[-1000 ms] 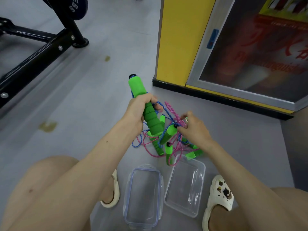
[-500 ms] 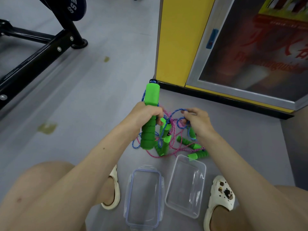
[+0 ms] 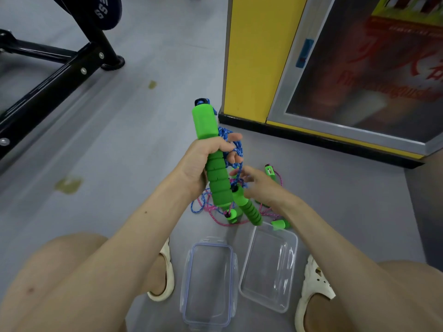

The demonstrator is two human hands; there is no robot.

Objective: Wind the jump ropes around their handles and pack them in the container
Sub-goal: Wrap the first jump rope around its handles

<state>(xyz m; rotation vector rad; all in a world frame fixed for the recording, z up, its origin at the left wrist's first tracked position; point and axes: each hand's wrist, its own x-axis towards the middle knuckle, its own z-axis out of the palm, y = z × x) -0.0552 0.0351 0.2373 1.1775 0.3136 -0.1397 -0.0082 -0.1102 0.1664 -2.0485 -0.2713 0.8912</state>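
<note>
One handle (image 3: 217,173) clasped in left grip (image 3: 199,161); right grip (image 3: 261,185) blurred, unreadable, near container (image 3: 294,245) edge

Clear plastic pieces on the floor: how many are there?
2. A flat lid with clip flaps lies by the left sandal. A deeper container sits just right of it, beside the right sandal. Both look empty, and none seems hidden.

Grey floor (image 3: 119,140): ropes (image 3: 208,208), container (image 3: 291,259) (lid (image 3: 208,283) beside)
</note>
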